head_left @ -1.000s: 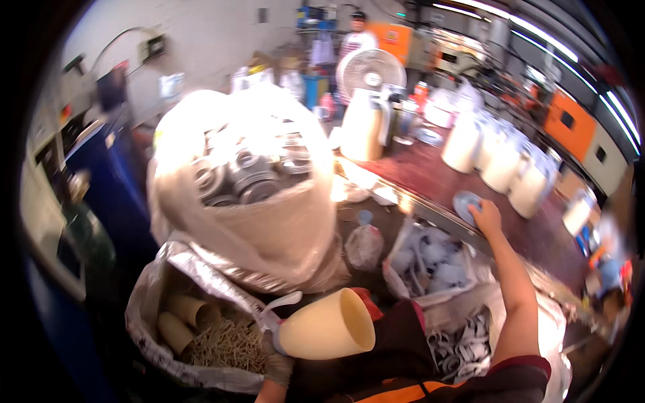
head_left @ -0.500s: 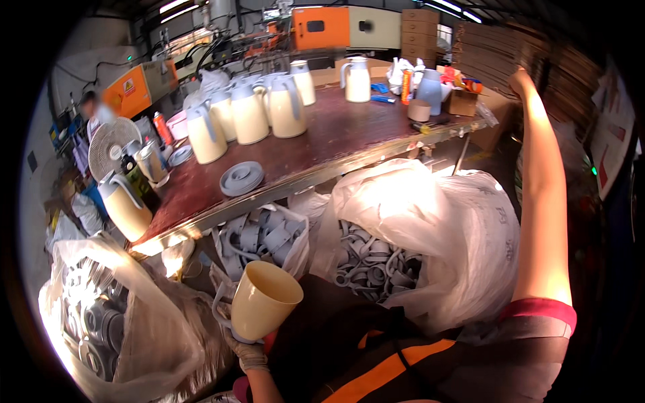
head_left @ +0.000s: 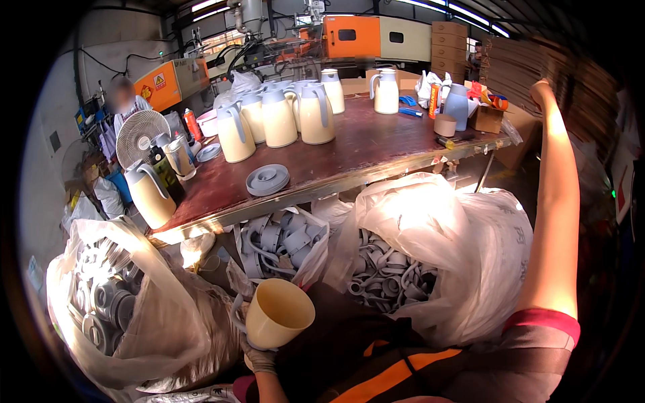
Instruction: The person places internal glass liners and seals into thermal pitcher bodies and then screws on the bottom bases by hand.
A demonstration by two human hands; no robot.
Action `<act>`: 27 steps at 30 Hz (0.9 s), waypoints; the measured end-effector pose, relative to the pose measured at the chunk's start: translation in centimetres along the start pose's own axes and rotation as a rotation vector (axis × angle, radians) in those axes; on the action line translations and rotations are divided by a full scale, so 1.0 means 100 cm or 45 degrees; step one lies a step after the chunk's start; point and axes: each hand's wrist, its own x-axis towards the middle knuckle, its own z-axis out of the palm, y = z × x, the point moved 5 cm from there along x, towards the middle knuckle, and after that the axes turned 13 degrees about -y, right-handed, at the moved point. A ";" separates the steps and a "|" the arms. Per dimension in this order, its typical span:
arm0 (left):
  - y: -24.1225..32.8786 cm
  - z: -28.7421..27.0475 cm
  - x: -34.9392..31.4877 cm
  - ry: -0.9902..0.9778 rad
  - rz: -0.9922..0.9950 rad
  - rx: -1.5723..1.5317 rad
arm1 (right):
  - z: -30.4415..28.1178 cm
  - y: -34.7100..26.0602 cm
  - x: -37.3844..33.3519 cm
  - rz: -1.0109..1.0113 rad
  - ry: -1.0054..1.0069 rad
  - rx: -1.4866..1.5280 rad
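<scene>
Low in front of me, my left hand [head_left: 259, 359], which looks gloved, grips a cream jug body [head_left: 281, 310] from beneath. Its wide open end faces up, and a grey handle [head_left: 236, 314] is on its left side. My right arm reaches far out to the right, with my right hand [head_left: 539, 93] beside the stacked cardboard. That hand is small and its fingers are not clear. Nearest the held jug is a plastic bag of grey collar-and-handle parts [head_left: 279, 240]. To its right a larger bag [head_left: 463, 235] holds grey handle parts [head_left: 393, 272].
Several cream jugs [head_left: 279, 121] stand on the dark red table [head_left: 356, 154], with grey discs [head_left: 267, 180] near its front edge. A bag of round grey parts [head_left: 111, 302] sits at left. A fan [head_left: 142, 138], a person [head_left: 127, 104] and orange machines [head_left: 175, 80] are beyond.
My view has turned left, so the table and bags appear shifted right. My left hand still holds the jug body, and my right arm stays stretched out.
</scene>
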 end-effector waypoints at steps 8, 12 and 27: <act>0.000 0.003 -0.003 -0.055 -0.037 -0.059 | 0.014 -0.025 0.001 0.039 0.125 -0.196; -0.002 0.005 -0.001 -0.099 -0.033 -0.111 | 0.025 -0.029 0.020 -0.101 -0.059 -0.762; 0.002 0.001 -0.009 0.015 0.121 -0.300 | 0.115 -0.150 -0.009 -0.835 0.320 -0.439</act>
